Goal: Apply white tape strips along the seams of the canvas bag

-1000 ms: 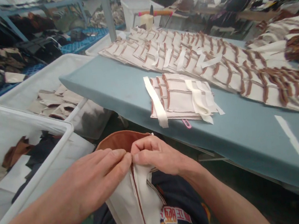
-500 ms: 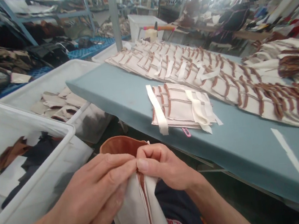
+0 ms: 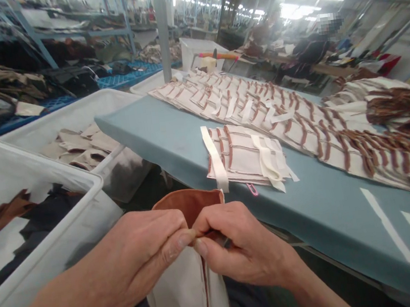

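In front of my lap stands a sewn cream piece (image 3: 180, 291), shaped like a boot shaft, with a brown inner face (image 3: 186, 200) at its top and a seam running down its front. My left hand (image 3: 153, 249) pinches the piece at the upper end of that seam. Right against it, my right hand (image 3: 234, 244) grips the same spot between thumb and curled forefinger. A small dark thing (image 3: 227, 243) shows under the right fingers; I cannot make out what it is. The pinched edge itself is mostly hidden by fingertips.
A blue-grey table (image 3: 142, 126) bears a stack of cream pieces (image 3: 242, 156) with pale strips, a pink clip (image 3: 252, 189) and long overlapping rows of pieces (image 3: 298, 122). White bins (image 3: 93, 187) with scraps stand left. A person (image 3: 308, 53) sits at the back.
Both hands have shifted slightly, and the right fingers are curled more tightly at the seam top. The dark thing now shows under them. The camera view has tilted up a little.
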Available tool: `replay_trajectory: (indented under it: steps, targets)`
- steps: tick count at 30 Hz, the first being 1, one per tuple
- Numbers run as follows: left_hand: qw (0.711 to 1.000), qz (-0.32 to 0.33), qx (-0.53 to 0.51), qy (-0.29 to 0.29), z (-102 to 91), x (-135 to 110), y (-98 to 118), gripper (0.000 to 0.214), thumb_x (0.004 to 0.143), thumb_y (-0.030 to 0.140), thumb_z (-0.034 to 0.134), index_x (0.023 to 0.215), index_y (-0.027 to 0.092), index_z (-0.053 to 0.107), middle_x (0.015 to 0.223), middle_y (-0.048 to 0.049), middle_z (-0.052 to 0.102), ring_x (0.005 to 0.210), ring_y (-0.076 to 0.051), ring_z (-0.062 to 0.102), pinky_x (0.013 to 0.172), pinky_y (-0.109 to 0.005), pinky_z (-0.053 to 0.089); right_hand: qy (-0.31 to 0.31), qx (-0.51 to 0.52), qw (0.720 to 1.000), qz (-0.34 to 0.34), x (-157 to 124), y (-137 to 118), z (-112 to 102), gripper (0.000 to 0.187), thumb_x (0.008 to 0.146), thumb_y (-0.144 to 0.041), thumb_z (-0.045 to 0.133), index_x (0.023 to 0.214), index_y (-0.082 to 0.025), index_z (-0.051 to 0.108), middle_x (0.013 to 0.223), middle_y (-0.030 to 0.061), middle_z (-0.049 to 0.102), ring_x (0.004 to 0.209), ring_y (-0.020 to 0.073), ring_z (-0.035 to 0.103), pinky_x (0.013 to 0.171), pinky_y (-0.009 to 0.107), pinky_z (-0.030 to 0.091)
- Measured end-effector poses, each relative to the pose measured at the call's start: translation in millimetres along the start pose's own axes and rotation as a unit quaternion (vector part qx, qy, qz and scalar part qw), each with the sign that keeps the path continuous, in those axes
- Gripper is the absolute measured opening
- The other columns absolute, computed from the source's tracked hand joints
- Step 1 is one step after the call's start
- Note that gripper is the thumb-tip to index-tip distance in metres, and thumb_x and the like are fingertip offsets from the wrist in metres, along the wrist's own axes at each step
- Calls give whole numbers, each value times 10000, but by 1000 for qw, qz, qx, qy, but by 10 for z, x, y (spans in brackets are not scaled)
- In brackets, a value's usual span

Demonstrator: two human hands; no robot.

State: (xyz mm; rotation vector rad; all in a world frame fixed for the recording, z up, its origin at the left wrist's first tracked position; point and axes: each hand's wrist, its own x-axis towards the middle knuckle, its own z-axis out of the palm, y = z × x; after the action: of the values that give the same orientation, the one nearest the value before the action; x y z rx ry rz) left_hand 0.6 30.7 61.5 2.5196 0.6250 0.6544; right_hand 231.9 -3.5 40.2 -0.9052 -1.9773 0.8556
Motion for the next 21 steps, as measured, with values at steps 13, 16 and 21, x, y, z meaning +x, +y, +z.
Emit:
replay_trajectory:
  steps: [13,16,21]
  targets:
    - [978,18,-133,159,570,-37,-450,570,1230,536,365,750,238,440,639,60,491,564,-127,459,567,-284,375,75,273,949,141,60,111,373,305,968,-419,652,758,-242,519,624,-61,494,553,107,398,517,243,332]
    - [979,5,-138,151,573,-113,-489,563,1225,524,398,741,239,435,624,66,477,533,-122,442,539,-279,355,6,178,978,110,28,153,188,214,1020,-339,664,849,-212,656,733,-19,658,642,128,544,626,259,430]
    - [983,-14,-141,113,427,-198,-448,577,1233,514,356,753,226,497,637,57,512,531,-118,474,539,-269,372,-27,42,998,40,-8,140,-16,162,1044,-201,642,932,-199,759,897,37,819,793,158,698,787,278,502]
